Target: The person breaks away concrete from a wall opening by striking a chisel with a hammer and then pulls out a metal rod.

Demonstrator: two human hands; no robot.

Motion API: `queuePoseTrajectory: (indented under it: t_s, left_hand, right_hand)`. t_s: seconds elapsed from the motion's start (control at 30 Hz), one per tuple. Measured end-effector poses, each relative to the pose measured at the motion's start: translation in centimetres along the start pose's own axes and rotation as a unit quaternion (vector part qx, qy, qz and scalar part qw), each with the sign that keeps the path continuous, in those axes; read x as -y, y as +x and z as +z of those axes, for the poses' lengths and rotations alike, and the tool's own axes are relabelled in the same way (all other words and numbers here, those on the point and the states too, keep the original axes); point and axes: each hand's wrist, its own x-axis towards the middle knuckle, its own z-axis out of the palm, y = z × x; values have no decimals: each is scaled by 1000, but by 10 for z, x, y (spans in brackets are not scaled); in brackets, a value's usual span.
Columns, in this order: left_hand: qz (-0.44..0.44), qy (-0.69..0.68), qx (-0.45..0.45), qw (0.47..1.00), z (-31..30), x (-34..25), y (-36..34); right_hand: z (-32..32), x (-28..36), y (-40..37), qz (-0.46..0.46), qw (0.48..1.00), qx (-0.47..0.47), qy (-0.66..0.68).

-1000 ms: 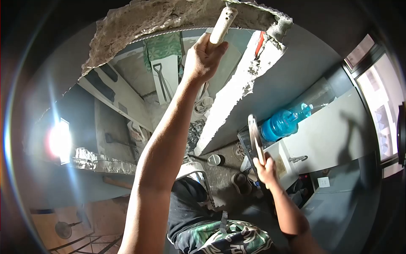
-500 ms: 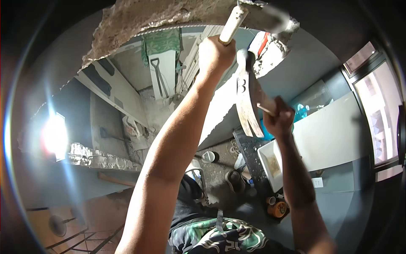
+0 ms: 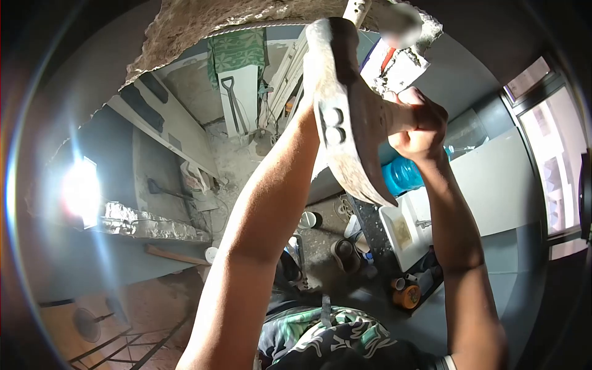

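Note:
My right hand [image 3: 422, 126] is closed round the handle of a claw hammer [image 3: 354, 114], whose worn metal head is raised close to the camera, its claw pointing down. Behind that head, my left hand [image 3: 308, 102] is mostly hidden; only the wrist side shows. A pale, rod-shaped chisel [image 3: 356, 11] sticks out above the hammer head, toward the broken edge of the wall opening [image 3: 203, 31]. The hammer head covers the chisel's lower part and my left fingers.
Rough masonry with a red strip [image 3: 388, 58] stands right of the chisel. Below are a white sink [image 3: 394, 228], a blue water bottle [image 3: 404, 174] and a bucket [image 3: 308, 219]. Through the opening, a shovel [image 3: 233, 102] leans on a white board. Bright light glares at left.
My right hand has lifted the hammer up, with its head moving left and nearer the camera. It now covers my left hand, which was visibly wrapped round the chisel before.

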Motion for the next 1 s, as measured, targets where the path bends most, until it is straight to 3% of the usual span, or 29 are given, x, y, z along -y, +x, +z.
queuePoseTrajectory:
  t_s: [0.07,0.1,0.13,0.2,0.27,0.3,0.33,0.37,0.4,0.47,0.5,0.53,0.6,0.63,0.67,0.77,1.0]
  left_hand:
    - [-83,-26,-13,996,11,12,13]
    - [-23,-21,-36,999,13,6,11]
    - [-17,-21,30,999,7,7,7]
    - [-29,3,5,1000,-14,-24,-5]
    - [-43,-72,31,996,-14,-23,-4]
    - [14,-21,52,998,-12,-17,-2]
    - [71,31,72,994,-12,-11,1]
    - [13,19,128,992,-14,-11,6]
    - [18,19,126,992,-12,-12,6]
    - [13,50,31,998,-14,-13,-2]
    - [-31,35,51,998,-19,-23,-7]
    - [8,47,49,998,-16,-26,-16]
    - [34,127,107,986,-26,-46,-28]
    - [55,87,88,991,10,10,-17]
    - [3,67,62,996,-4,-13,-32]
    - [41,58,-11,997,-14,-15,-37]
    - [55,77,-34,995,-19,1,-6]
  right_hand:
    - [-8,-5,-5,-6,1000,4,-15]
    - [-12,-5,-4,-15,1000,-7,-2]
    - [-15,-6,-4,-24,999,-19,12]
    - [-22,-2,-4,-14,999,-37,31]
    - [-24,-16,-1,10,1000,9,16]
    - [-21,-35,-3,43,995,84,-16]
    - [-15,-43,-12,208,971,101,-68]
    - [-16,-43,-15,204,969,103,-94]
    - [-16,-45,-15,197,968,104,-119]
    - [-26,-31,-18,96,992,74,-46]
    - [-29,-15,-16,78,996,36,-6]
    - [-33,1,-9,28,999,15,11]
    - [-38,20,-15,13,1000,18,3]
    - [-41,23,-25,38,999,34,-4]
    - [-40,23,-37,66,997,49,-10]
    - [-38,22,-65,104,992,63,13]
    - [-32,15,-103,156,984,85,-21]
